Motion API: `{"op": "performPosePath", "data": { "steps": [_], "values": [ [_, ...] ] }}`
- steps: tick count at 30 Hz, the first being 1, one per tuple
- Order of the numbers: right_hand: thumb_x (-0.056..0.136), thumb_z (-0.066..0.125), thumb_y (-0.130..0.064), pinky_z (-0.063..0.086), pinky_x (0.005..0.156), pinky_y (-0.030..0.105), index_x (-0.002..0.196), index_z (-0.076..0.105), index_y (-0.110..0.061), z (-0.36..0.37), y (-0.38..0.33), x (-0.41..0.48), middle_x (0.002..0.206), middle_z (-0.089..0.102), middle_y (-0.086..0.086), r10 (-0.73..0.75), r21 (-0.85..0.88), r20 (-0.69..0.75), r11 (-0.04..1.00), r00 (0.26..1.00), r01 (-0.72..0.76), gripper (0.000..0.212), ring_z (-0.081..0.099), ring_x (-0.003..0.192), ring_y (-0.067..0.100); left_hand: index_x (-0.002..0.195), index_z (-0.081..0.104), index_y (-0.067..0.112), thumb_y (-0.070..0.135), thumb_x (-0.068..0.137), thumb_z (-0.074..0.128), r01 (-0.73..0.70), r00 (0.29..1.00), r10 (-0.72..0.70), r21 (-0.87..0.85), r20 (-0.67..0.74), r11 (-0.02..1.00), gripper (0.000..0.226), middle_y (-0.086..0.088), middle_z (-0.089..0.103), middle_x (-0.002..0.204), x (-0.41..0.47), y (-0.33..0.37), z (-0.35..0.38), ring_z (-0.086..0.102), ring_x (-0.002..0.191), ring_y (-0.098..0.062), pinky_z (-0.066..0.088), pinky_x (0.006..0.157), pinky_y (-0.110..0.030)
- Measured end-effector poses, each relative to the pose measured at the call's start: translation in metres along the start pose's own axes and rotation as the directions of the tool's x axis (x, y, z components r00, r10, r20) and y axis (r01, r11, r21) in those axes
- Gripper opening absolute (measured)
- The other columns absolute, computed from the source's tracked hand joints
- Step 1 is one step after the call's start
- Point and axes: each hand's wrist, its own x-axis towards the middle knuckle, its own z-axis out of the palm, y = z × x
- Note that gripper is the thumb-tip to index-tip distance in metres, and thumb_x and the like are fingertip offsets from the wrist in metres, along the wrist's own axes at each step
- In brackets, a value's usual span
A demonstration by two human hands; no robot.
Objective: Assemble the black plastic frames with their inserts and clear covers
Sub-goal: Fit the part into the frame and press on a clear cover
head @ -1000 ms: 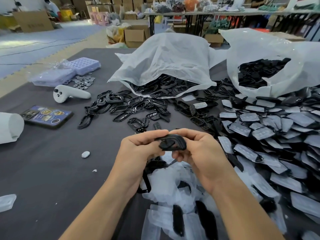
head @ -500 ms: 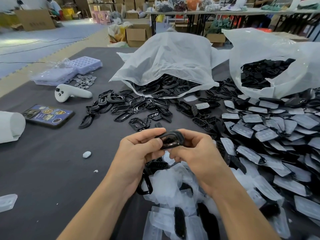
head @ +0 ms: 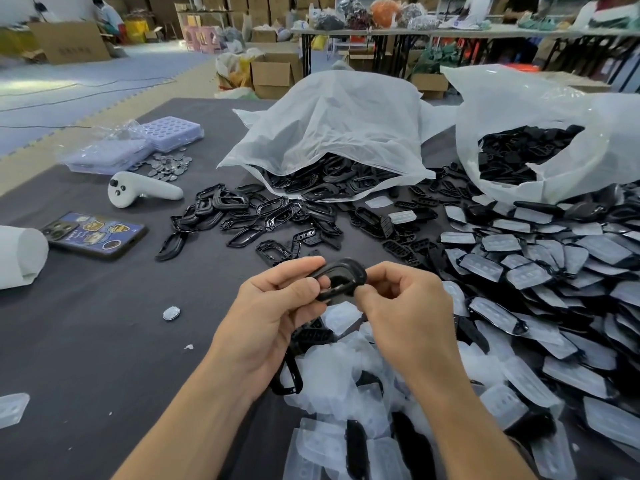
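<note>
A black plastic frame is held above the table in front of me. My left hand pinches its left end between thumb and fingers. My right hand grips its right end with curled fingers. Loose black frames lie scattered beyond my hands. Clear covers are heaped under my wrists, with another black frame lying among them. A big pile of assembled pieces spreads over the right side.
Two white plastic bags of black parts, one at centre back and one at back right. On the left lie a white controller, a phone, purple trays, small metal discs and a white roll.
The frame has been turned in my hands and tilted up, so its open inside now faces me. My hands have drawn slightly apart along it.
</note>
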Motion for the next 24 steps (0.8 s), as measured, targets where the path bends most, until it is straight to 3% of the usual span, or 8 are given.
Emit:
{"op": "performPosePath", "data": {
  "steps": [5,9,11,14,17,19,21,24],
  "values": [
    [0.078,0.072,-0.002,0.039,0.053,0.028,0.072,0.076,-0.022,-0.002,-0.005,0.000,0.059,0.069,0.003,0.043,0.176,0.157,0.982,0.987,-0.071,0.021,0.050,0.045,0.007,0.086,0.086,0.016,0.003,0.062,0.077,0.038,0.999,-0.039,0.041,0.021,0.998,0.028,-0.008,0.077,0.077,0.000,0.005,-0.004,0.072,0.065,-0.012,0.057,0.055,-0.019],
    [0.078,0.074,0.002,0.049,0.050,0.024,0.080,0.078,-0.025,0.002,-0.008,-0.006,0.062,0.071,-0.003,-0.082,0.131,0.245,0.990,0.966,0.051,0.028,0.059,0.050,0.007,0.085,0.085,0.014,0.002,0.070,0.068,0.073,0.990,-0.082,0.081,0.115,0.994,0.026,-0.008,0.075,0.073,-0.003,0.003,-0.002,0.072,0.063,-0.015,0.059,0.055,-0.022],
    [0.078,0.075,0.002,0.054,0.054,0.030,0.086,0.079,-0.030,0.005,-0.007,-0.008,0.068,0.072,-0.005,-0.127,0.102,0.250,0.989,0.960,0.104,0.032,0.064,0.059,0.010,0.086,0.085,0.013,0.000,0.072,0.067,0.057,0.987,-0.069,0.084,0.146,0.995,0.026,-0.009,0.075,0.074,-0.004,0.002,0.000,0.072,0.063,-0.015,0.058,0.055,-0.022],
    [0.075,0.083,-0.011,0.057,0.065,0.031,0.090,0.078,-0.030,0.005,-0.004,-0.005,0.075,0.075,-0.006,-0.129,0.110,0.236,0.988,0.963,0.105,0.025,0.069,0.068,0.009,0.085,0.085,0.016,0.002,0.072,0.070,0.040,0.995,-0.046,0.074,0.085,0.996,0.025,-0.008,0.076,0.075,-0.003,0.003,-0.001,0.070,0.058,-0.012,0.055,0.052,-0.017],
    [0.068,0.084,-0.031,0.059,0.068,0.031,0.088,0.078,-0.029,0.002,-0.002,-0.002,0.076,0.077,-0.003,-0.086,0.233,0.149,0.971,0.985,0.049,0.020,0.071,0.070,0.011,0.083,0.085,0.017,0.003,0.070,0.071,0.022,1.000,-0.023,0.061,0.014,0.998,0.024,-0.008,0.076,0.074,0.000,0.004,-0.005,0.068,0.056,-0.012,0.052,0.049,-0.016],
    [0.082,0.078,-0.019,0.056,0.064,0.033,0.087,0.080,-0.026,-0.001,-0.001,0.001,0.071,0.075,0.006,-0.035,0.319,0.082,0.948,0.996,0.007,0.009,0.066,0.064,0.015,0.083,0.085,0.018,0.004,0.069,0.071,0.017,1.000,-0.016,0.077,-0.013,0.997,0.025,-0.006,0.075,0.072,0.001,0.004,-0.006,0.068,0.057,-0.012,0.051,0.050,-0.016],
    [0.095,0.063,-0.002,0.054,0.065,0.035,0.092,0.081,-0.023,-0.004,0.000,0.004,0.070,0.074,0.013,0.029,0.357,0.107,0.932,0.994,-0.066,0.028,0.062,0.063,0.021,0.083,0.086,0.020,0.005,0.069,0.071,0.010,1.000,-0.008,0.091,-0.022,0.996,0.025,-0.005,0.075,0.074,0.001,0.004,-0.005,0.068,0.059,-0.011,0.051,0.051,-0.016],
    [0.101,0.050,0.006,0.055,0.062,0.030,0.108,0.076,-0.020,-0.005,0.000,0.005,0.074,0.075,0.014,0.036,0.370,0.205,0.923,0.978,-0.111,0.037,0.064,0.062,0.022,0.086,0.086,0.022,0.008,0.071,0.074,-0.040,0.998,0.045,0.145,-0.033,0.989,0.024,-0.004,0.077,0.079,0.000,0.001,-0.003,0.068,0.064,-0.009,0.052,0.054,-0.016]
  ]
}}
